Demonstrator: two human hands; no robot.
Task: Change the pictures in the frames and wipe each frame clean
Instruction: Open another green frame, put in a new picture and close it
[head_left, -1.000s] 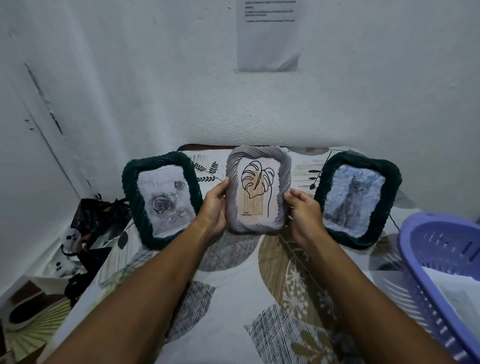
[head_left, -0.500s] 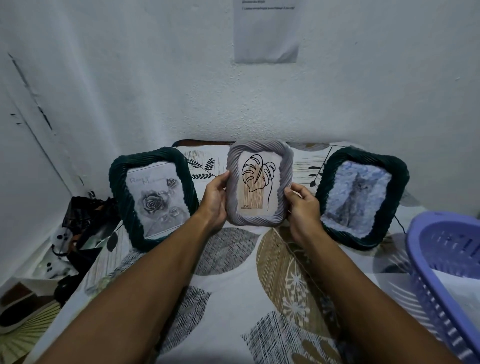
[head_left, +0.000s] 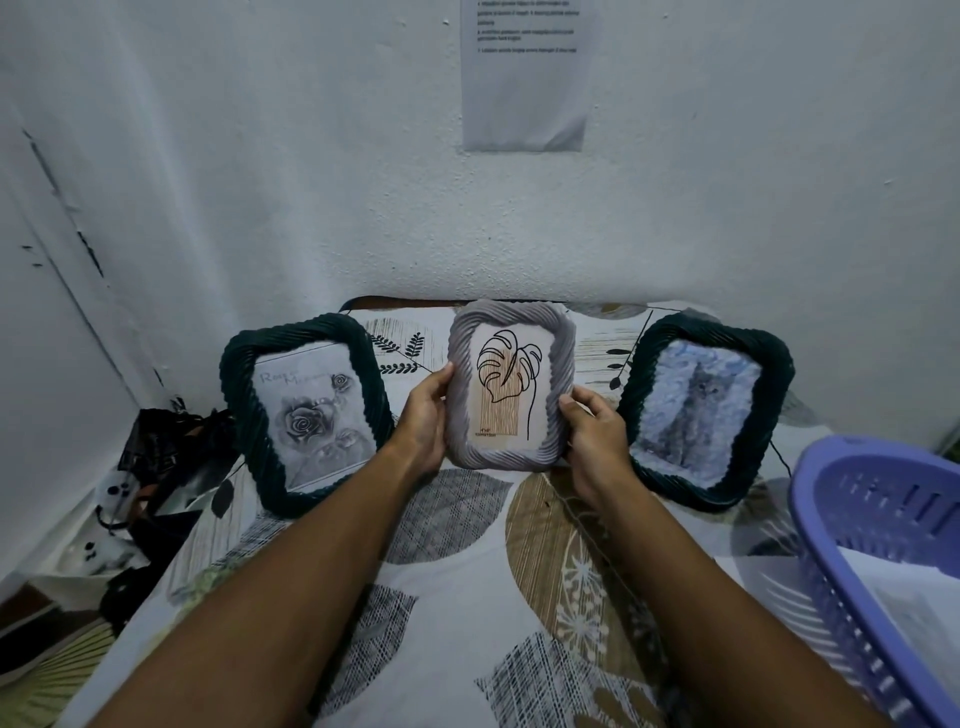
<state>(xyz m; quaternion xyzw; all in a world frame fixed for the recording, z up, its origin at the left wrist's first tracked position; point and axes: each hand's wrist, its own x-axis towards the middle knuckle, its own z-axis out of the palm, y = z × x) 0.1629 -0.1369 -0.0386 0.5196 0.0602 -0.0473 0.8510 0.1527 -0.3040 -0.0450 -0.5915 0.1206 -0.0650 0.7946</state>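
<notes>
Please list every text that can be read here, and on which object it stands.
"Rose Memory", roughly; faint script, uncertain: on the rose picture in the left green frame.
Small print under the leaf drawing in the grey frame: too small.
Lines on the wall paper: blurred, unreadable.

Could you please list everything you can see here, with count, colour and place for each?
grey frame: one, grey, leaf drawing, centre, held upright.
green frames: two, dark green; rose picture at left, cat picture at right, both propped up.
tablecloth: one, white with leaf print, covering the table.
basket: one, lilac, right edge, papers inside.
paper sheet: one, white, on the wall.
black bags: dark heap, on the floor at left.
left hand: grips the grey frame's left edge.
right hand: grips its right edge.
</notes>
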